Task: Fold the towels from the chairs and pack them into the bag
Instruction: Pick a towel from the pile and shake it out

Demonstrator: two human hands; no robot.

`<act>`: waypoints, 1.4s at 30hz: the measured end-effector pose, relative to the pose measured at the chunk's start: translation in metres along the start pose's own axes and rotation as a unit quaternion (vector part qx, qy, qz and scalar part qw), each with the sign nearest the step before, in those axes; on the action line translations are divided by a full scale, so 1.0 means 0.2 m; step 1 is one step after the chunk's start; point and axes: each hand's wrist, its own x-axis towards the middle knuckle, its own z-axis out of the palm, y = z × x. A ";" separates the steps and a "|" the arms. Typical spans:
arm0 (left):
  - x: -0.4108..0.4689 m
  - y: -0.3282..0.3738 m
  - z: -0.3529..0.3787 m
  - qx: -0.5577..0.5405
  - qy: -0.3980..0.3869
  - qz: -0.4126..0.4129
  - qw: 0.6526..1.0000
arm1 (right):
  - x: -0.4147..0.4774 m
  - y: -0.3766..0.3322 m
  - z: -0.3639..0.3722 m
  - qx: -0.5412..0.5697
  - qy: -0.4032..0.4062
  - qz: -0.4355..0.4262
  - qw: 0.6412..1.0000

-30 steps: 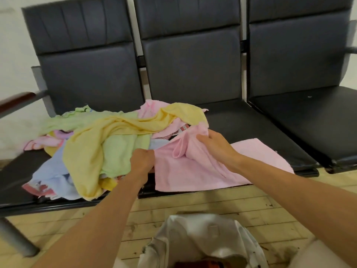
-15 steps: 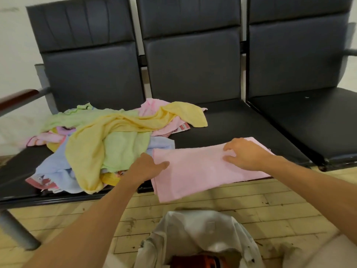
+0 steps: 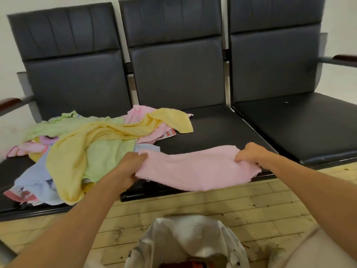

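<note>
Three black chairs (image 3: 212, 128) joined in a row, standing on a wood-plank floor (image 3: 222, 206). The towel pile (image 3: 92, 144) covers the left seat and spills onto the middle one. The pink towel (image 3: 193, 167) lies across the middle seat's front, with its near edge hanging over. The white bag (image 3: 189, 235) sits on the floor, just in front.

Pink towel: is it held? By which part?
Yes. Left hand grips the pink towel at its left end, right hand at its right end.
</note>
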 end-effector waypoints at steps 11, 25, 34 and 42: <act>-0.09 0.36 0.38 -0.030 -0.079 0.017 0.996 | 0.00 0.05 -0.05 0.301 -0.146 0.039 0.942; -0.19 0.10 0.80 0.029 -0.263 0.006 0.964 | 0.02 0.05 -0.01 0.305 -0.136 0.018 0.942; -0.26 0.02 0.22 0.100 -0.153 0.116 0.976 | -0.17 -0.14 0.08 -0.103 -0.025 -0.212 0.972; -0.26 0.06 0.06 0.191 -0.122 0.303 0.926 | -0.45 -0.41 0.07 -0.166 -0.032 -0.400 0.901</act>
